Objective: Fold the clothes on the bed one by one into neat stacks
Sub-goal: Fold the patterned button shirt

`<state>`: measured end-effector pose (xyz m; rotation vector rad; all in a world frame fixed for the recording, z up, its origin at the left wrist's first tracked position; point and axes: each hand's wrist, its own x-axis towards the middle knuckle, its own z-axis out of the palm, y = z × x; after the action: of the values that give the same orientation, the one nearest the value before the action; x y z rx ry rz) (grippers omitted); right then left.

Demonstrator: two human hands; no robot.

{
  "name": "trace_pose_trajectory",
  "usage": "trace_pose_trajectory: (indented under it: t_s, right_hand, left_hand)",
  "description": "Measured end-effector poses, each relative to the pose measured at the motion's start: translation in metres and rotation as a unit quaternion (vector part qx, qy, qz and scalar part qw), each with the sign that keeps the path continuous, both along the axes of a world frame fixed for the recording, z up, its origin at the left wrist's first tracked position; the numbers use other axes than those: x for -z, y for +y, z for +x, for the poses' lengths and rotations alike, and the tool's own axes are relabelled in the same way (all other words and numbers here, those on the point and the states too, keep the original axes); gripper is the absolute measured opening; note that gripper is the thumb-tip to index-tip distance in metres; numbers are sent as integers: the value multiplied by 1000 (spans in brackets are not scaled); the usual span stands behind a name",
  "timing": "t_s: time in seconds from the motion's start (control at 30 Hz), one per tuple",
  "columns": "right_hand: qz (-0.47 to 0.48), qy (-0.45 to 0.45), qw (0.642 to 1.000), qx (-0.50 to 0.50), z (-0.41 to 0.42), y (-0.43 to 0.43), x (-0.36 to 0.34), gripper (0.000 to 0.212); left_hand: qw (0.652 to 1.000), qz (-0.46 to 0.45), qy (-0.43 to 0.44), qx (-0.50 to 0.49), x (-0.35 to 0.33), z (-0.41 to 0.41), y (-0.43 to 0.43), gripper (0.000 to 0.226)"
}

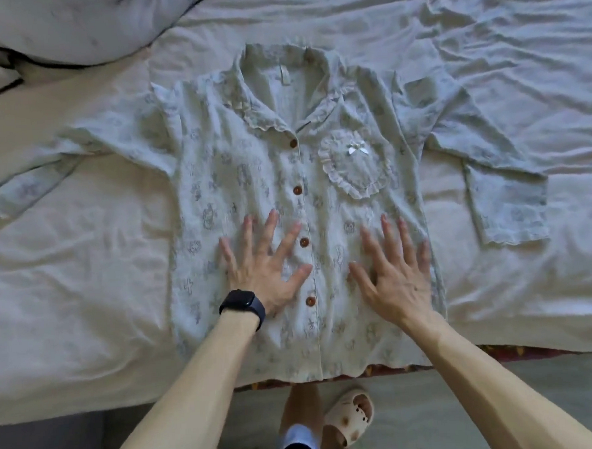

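Pyjama shirt [251, 178], pale green with a faint grey print, lies face up and buttoned at the near edge of the bed. Its hem reaches that edge and its collar points toward the far side. Four brown buttons [297, 190] run down the placket. A frilled heart-shaped pocket [357, 173] with a small white bow [357, 149] sits on the chest. A neck tag [284, 75] hangs inside the collar, but anything printed on it is too blurred to read. Both short sleeves are spread out sideways on the wrinkled sheet [84, 269].

The left hand [265, 277] rests flat on the lower front beside the placket, fingers straight and splayed, gripping nothing. A black smartwatch [242, 304] with a dark screen is on its wrist. The right hand [397, 280] lies flat on the other side of the placket, fingers likewise spread and holding nothing.

A pillow [71, 26] lies at the far left corner. Below the near edge, a foot wears a cream slipper [349, 417].
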<state>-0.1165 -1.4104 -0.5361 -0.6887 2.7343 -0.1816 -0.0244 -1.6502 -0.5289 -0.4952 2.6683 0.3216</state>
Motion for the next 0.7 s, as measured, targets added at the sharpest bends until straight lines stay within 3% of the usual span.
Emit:
trace_pose_trajectory:
  t_s: [0.1,0.23,0.37,0.43,0.53,0.63,0.7]
  right_hand:
    - [73,-47,996,2,-8,18,11,75]
    - [20,-62,998,21,-16,14,-9,77]
    - [-122,-9,970,211,-59,28,-47,62]
    - [-122,6,940,319,-95,47,-54,59]
    - [-65,20,904,422,-157,83,-58,76]
    - [-13,-78,893,442,-205,119,-50,88]
    - [-19,-159,895,417,-229,137,-46,64]
  left_hand:
    - [996,2,-94,1,9,1,-9,77]
    - [992,14,-128,-2,1,-7,-8,78]
    - [998,51,23,-34,-13,-45,7,76]
    - [996,61,65,2,-18,-83,22,74]
    - [991,80,87,61,-19,-154,54,72]
    - [988,86,86,99,-15,-217,86,72]
    - [989,86,67,104,-14,-252,103,70]
